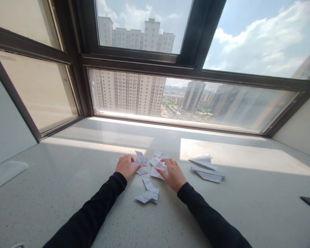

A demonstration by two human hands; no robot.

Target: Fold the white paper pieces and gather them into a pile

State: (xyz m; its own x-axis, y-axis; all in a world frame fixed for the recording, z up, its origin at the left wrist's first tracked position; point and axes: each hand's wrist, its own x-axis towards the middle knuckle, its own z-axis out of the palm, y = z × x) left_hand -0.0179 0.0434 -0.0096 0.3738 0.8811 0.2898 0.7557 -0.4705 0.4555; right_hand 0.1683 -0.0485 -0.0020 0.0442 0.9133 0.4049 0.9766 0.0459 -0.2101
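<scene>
Both hands down on folded white paper pieces, speckled grey stone worktop (67, 193) by the window.
Left hand (125, 166) curled, fingertips pinching small folded white paper shape (141, 161). Right hand (172, 174) flat, fingers spread, pressing on white folded paper cluster (157, 162). Third folded white paper piece (148, 193) lies between the wrists; two white paper planes (206, 168) just right.

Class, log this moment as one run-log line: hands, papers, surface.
left hand on folded paper | right hand on paper pile | paper planes aside | stone sill
</scene>
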